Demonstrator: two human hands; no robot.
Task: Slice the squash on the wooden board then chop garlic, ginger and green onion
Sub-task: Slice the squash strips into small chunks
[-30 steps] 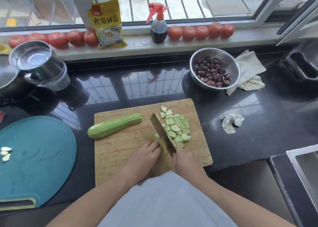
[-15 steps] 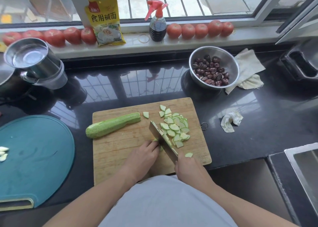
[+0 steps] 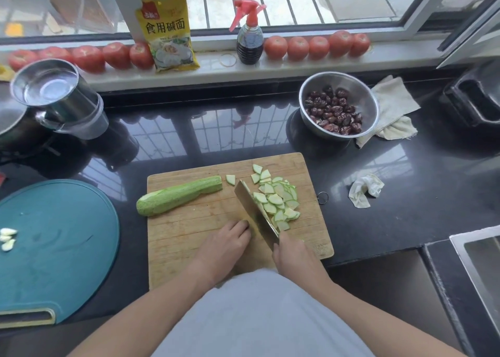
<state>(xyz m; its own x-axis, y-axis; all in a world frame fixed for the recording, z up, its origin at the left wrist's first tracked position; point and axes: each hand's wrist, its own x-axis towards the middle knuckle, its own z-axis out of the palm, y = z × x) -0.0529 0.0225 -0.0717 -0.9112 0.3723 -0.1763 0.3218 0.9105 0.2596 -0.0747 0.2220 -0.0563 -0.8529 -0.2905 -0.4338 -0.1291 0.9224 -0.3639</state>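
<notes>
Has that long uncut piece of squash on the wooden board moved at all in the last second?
No. The uncut squash lies in the same spot on the wooden board, its cut end toward the slices, just as before.

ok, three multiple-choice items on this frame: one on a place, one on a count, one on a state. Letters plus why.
1. Where do the peeled white garlic cloves lie?
A. on the round teal plastic board
B. on the rectangular wooden board
C. in the steel bowl

2. How many red tomatoes stand right of the dark spray bottle?
A. three
B. five
C. seven

3. What does the right hand do?
A. rests flat
B. grips the broad steel cleaver
C. lifts a cloth

Key: 1 A, cloves sit at the teal board's left edge; 2 B, five in a row; 3 B, fingers curl round the handle.
</notes>
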